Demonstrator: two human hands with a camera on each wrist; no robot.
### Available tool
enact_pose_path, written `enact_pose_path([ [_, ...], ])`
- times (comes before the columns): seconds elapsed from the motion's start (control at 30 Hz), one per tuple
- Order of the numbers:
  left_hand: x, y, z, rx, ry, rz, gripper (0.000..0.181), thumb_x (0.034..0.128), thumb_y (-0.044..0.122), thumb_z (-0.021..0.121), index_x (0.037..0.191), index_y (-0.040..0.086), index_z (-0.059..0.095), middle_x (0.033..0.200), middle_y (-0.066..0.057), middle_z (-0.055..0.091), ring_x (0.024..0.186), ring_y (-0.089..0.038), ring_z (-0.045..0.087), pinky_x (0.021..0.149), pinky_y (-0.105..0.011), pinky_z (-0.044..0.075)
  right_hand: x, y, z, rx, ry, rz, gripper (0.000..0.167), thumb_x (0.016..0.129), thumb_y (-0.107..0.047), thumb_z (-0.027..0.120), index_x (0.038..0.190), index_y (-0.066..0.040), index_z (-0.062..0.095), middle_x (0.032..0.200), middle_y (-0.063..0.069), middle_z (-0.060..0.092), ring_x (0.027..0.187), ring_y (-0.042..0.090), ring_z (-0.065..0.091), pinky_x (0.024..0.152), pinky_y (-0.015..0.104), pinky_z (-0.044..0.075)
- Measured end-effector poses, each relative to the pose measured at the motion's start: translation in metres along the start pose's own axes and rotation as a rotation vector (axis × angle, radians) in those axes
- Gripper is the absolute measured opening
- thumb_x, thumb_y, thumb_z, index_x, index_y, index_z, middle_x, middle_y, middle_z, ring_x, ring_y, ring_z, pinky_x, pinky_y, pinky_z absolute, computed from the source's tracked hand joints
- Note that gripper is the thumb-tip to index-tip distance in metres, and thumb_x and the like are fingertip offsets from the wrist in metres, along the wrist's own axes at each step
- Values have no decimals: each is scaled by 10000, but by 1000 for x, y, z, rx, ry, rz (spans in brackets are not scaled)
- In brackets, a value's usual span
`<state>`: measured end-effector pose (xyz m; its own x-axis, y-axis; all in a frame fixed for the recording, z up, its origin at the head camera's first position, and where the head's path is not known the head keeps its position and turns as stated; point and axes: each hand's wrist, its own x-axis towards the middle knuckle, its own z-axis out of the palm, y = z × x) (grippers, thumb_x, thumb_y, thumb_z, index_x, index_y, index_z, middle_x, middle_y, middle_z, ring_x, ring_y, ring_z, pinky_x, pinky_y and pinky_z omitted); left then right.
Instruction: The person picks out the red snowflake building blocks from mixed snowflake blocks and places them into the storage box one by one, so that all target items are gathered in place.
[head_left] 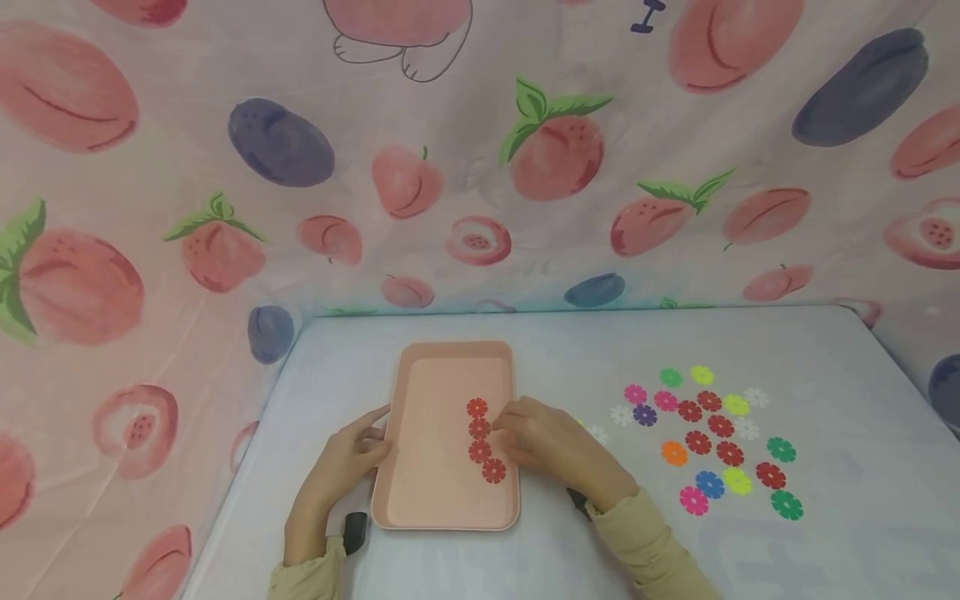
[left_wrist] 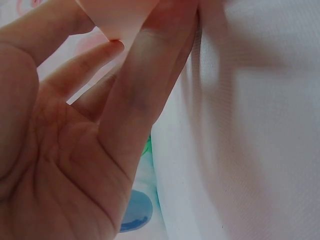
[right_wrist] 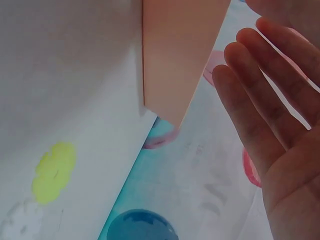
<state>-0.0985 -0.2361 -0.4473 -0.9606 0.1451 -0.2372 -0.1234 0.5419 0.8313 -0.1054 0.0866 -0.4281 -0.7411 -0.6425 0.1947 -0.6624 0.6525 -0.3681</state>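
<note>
A peach-coloured tray (head_left: 444,433) lies on the table. Inside it, near the right side, several red flower-shaped discs (head_left: 480,451) form a short column. My left hand (head_left: 341,460) touches the tray's left rim, its fingers spread; in the left wrist view the left hand (left_wrist: 75,125) shows its palm beside the tray corner (left_wrist: 117,20). Over the tray's right rim reaches my right hand (head_left: 540,437), fingertips beside the red discs. In the right wrist view the fingers of the right hand (right_wrist: 280,100) are loosely extended, and no held disc shows. The thumb is partly out of frame.
Right of the tray, flower discs in several colours lie scattered, among them an orange disc (head_left: 674,453), a blue disc (head_left: 709,484) and a purple disc (head_left: 645,415). A fruit-patterned cloth (head_left: 540,242) rises behind the white table (head_left: 570,342) and along its left side.
</note>
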Motion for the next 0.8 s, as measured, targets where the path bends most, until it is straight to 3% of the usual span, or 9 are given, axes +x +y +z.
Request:
enact_pose_path([
  [0.33,1,-3,1,17,9,3,596,953,131,663,1502,119,433,1169,-183,663,931,-243,710,677,-295,585,-15,11,-6,-40,57,26,303,803,-119,823,1093,-137,740,1085,-41,694,1034,118,643,887,272,563],
  [0.8,0,-3,2,2,9,0,594,953,112,659,1502,112,432,1170,-187,661,918,-239,712,685,-301,593,-34,26,-18,-40,60,114,328,806,-158,833,1117,-136,731,1139,-18,684,1106,170,639,924,350,559],
])
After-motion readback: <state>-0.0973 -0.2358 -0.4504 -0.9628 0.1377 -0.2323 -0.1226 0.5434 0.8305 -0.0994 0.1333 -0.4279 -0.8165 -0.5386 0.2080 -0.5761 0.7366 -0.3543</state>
